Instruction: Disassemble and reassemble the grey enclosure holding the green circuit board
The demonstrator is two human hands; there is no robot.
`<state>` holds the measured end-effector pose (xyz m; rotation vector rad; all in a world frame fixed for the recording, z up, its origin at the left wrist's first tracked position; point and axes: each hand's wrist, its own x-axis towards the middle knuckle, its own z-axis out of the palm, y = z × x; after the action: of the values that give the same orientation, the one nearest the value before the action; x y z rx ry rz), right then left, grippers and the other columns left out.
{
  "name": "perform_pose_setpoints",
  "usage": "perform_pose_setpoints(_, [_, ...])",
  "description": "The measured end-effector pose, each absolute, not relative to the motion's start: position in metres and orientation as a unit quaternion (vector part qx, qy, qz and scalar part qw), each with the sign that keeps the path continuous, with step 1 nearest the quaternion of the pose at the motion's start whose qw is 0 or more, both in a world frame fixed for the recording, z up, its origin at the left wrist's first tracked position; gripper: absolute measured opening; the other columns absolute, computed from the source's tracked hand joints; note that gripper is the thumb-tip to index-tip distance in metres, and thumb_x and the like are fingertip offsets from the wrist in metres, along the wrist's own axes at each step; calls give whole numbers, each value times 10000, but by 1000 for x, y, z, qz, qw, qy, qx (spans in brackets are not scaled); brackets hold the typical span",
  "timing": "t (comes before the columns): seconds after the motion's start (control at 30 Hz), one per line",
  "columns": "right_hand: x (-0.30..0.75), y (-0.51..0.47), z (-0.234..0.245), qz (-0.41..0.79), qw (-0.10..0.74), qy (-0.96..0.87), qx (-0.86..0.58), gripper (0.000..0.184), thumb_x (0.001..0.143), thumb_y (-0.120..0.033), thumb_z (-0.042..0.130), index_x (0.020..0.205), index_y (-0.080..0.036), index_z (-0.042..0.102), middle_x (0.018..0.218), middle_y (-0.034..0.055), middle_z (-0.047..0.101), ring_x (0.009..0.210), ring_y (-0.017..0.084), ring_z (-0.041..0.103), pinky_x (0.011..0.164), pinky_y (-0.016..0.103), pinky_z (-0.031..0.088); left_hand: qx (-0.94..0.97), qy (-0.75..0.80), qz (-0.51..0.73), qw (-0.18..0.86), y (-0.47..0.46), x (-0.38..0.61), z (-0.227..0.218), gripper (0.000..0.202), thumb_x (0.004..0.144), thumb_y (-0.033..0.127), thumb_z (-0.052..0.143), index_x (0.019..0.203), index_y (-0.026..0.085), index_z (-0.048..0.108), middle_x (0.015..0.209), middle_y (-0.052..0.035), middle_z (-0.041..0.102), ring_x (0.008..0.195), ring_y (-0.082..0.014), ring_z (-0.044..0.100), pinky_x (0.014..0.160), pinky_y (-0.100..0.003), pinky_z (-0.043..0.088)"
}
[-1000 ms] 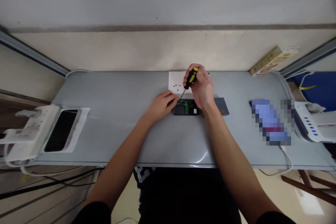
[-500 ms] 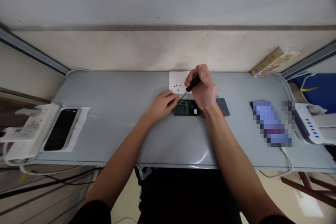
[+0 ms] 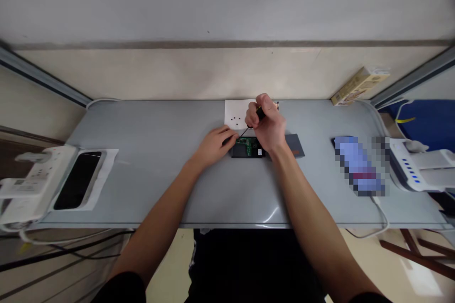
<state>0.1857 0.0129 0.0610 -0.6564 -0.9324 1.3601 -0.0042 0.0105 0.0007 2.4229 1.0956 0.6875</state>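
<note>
My right hand (image 3: 270, 128) is closed around the dark handle of a screwdriver (image 3: 260, 113). Its thin shaft slants down and left to the upper left corner of an opened black device with a green circuit board (image 3: 249, 146). At that same corner my left hand (image 3: 212, 146) grips the device's left end, its fingertips close to the screwdriver tip. What the tip sits on is too small to make out. Behind the device lies white paper (image 3: 234, 108) with several small dark screws (image 3: 235, 119). Partly hidden by my right wrist is a flat dark grey panel (image 3: 295, 144).
On the left are a phone (image 3: 78, 180) on white paper and a white power strip (image 3: 44, 177). A blurred-out phone (image 3: 357, 163) with a cable lies on the right, near another power strip (image 3: 407, 163). A yellowish box (image 3: 359, 86) stands at the back right, by the wall.
The whole view has shifted slightly. My right hand still holds the screwdriver at the same corner, its handle tilted a little lower. My left hand keeps its hold on the device.
</note>
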Motion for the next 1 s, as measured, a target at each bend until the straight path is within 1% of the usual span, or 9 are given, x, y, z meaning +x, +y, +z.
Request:
perform_pose_setpoints(0.1, [190, 17, 58, 575, 648, -412, -282, 435, 883, -635, 654, 802, -255, 457, 725, -15, 523, 663, 138, 529, 624, 296, 464, 867, 391, 242, 192, 10, -5, 0, 348, 1085, 372, 391, 1072, 207, 697, 989, -53, 668, 906, -183, 622, 897, -343, 490])
perform_pose_setpoints(0.17, [192, 19, 58, 576, 641, -425, -275, 415, 886, -635, 650, 821, -250, 506, 786, 5, 558, 722, 146, 557, 664, 303, 478, 866, 392, 243, 192, 10, -5, 1, 348, 1085, 367, 389, 1070, 207, 697, 995, -54, 671, 911, -183, 622, 894, -344, 492])
perform_pose_setpoints(0.27, [190, 18, 61, 595, 620, -434, -270, 436, 911, -679, 579, 838, -250, 545, 758, 11, 532, 693, 154, 537, 639, 311, 469, 863, 394, 247, 197, 9, -4, 2, 338, 1082, 364, 397, 1069, 209, 698, 1014, -54, 676, 919, -182, 624, 890, -342, 494])
perform_pose_setpoints(0.37, [183, 13, 64, 594, 624, -422, -281, 454, 920, -717, 521, 876, -266, 544, 686, -9, 463, 629, 156, 488, 590, 310, 443, 863, 392, 250, 197, 10, -4, 2, 335, 1077, 370, 410, 1061, 205, 702, 993, -56, 672, 909, -184, 625, 883, -346, 498])
perform_pose_setpoints(0.5, [178, 11, 62, 588, 632, -419, -282, 405, 900, -670, 597, 872, -282, 486, 627, -41, 416, 574, 149, 429, 570, 299, 425, 863, 393, 251, 196, 10, -4, 2, 332, 1075, 368, 413, 1058, 206, 703, 971, -55, 667, 902, -184, 625, 889, -352, 503])
perform_pose_setpoints(0.6, [180, 15, 59, 585, 640, -416, -273, 401, 892, -640, 631, 850, -271, 481, 690, -22, 497, 638, 150, 500, 608, 298, 450, 862, 391, 252, 200, 10, -4, 3, 324, 1076, 360, 415, 1076, 207, 701, 987, -57, 671, 908, -181, 623, 892, -350, 502])
perform_pose_setpoints(0.7, [184, 20, 57, 590, 637, -414, -275, 440, 891, -680, 606, 834, -252, 519, 784, 14, 564, 719, 155, 564, 631, 302, 470, 864, 388, 253, 199, 9, -4, 4, 326, 1077, 356, 415, 1062, 206, 703, 978, -57, 668, 903, -180, 623, 875, -338, 500])
perform_pose_setpoints(0.9, [179, 20, 57, 602, 641, -391, -271, 555, 887, -810, 459, 849, -260, 517, 658, -16, 460, 587, 144, 468, 542, 295, 422, 866, 388, 250, 193, 10, -4, 3, 319, 1077, 342, 414, 1061, 201, 700, 991, -55, 668, 914, -179, 625, 876, -331, 494])
perform_pose_setpoints(1.0, [175, 16, 59, 583, 652, -387, -291, 513, 883, -788, 505, 860, -276, 477, 620, -41, 394, 551, 143, 417, 521, 290, 394, 867, 388, 247, 192, 10, -4, 3, 325, 1077, 358, 416, 1055, 197, 697, 982, -58, 669, 913, -186, 623, 877, -340, 494])
